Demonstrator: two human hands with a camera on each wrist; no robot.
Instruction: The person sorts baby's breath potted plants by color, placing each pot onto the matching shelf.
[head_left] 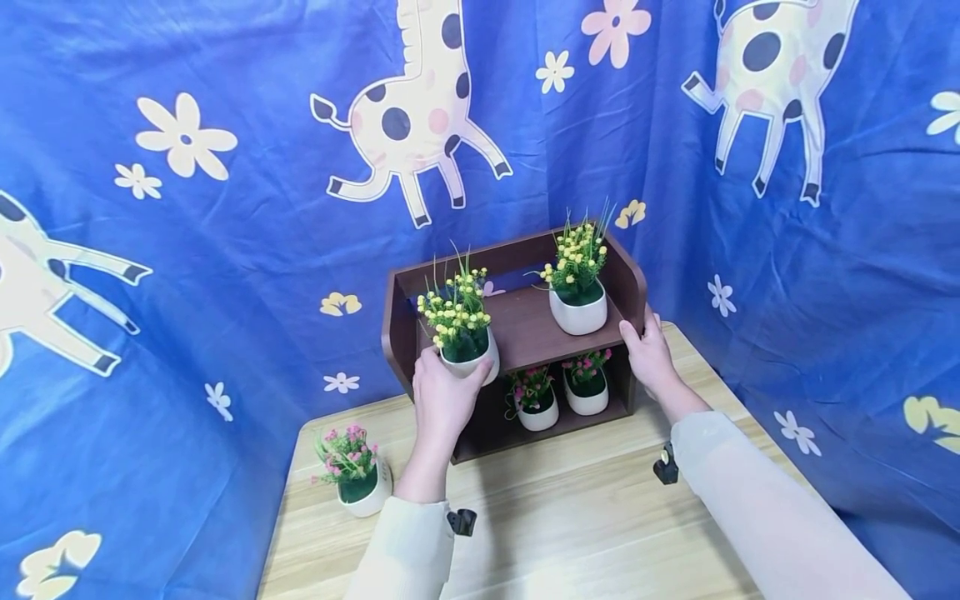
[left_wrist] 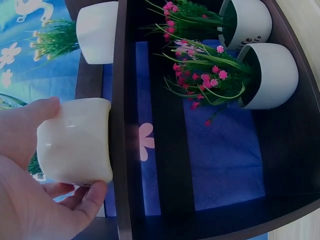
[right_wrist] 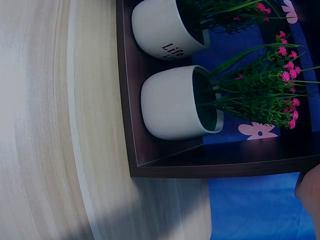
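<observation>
My left hand (head_left: pixel 447 392) holds a white pot with yellow flowers (head_left: pixel 457 325) between thumb and fingers, at the left front of the upper board of a dark brown two-tier shelf (head_left: pixel 525 325). In the left wrist view this pot (left_wrist: pixel 75 140) is right at the board's edge, gripped from both sides. My right hand (head_left: pixel 651 358) grips the shelf's right side panel, thumb at the front edge; only a bit of that hand (right_wrist: pixel 310 192) shows in the right wrist view. Another yellow-flowered pot (head_left: pixel 578 312) stands at the upper board's right end.
On the lower tier two white pots with pink flowers, one left (head_left: pixel 538 414) and one right (head_left: pixel 587 396), stand side by side. A third pink-flowered pot (head_left: pixel 365 492) sits on the wooden table (head_left: pixel 585 517), left of the shelf. Blue patterned cloth (head_left: pixel 247 292) hangs behind and beside the table.
</observation>
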